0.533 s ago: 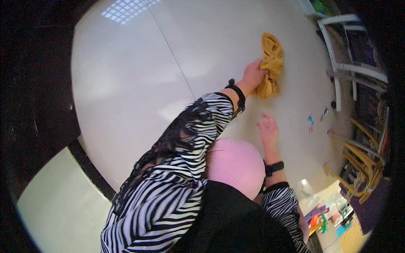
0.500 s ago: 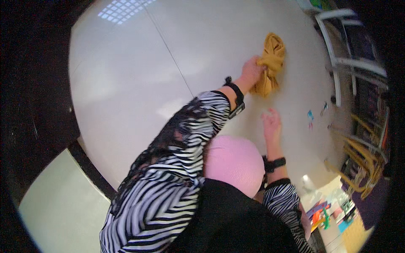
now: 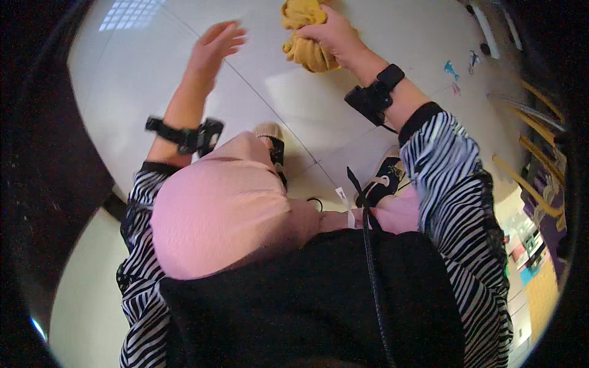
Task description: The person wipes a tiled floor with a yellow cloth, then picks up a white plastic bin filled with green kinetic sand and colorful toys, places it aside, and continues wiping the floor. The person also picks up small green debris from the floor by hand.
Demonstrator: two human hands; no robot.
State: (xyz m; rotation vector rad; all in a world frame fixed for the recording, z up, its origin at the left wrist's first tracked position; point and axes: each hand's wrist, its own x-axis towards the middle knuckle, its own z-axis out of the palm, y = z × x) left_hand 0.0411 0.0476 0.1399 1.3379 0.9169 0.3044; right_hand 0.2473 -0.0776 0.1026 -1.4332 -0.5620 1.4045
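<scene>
A mustard-yellow cloth [image 3: 311, 52], bunched and folded, is low over the pale tiled floor near the top of the view. My right hand [image 3: 336, 35] grips it, thumb and fingers pressed into its folds. Off to the left, my left hand [image 3: 216, 48] is raised with its fingers stretched out and holds nothing. Some distance of floor separates it from the cloth. Part of the cloth is cut off by the picture's top edge.
Beneath me show two dark shoes, the left one [image 3: 276, 150] and the right one [image 3: 383, 178]. Small blue and pink bits [image 3: 451, 70] lie on the floor to the right. Yellowish chair legs [image 3: 531, 178] stand at the far right. A dark panel [image 3: 43, 135] lines the left.
The cloth has passed from my left hand to my right hand. My left hand has swung back left, opened. My legs are parted, and both shoes now show.
</scene>
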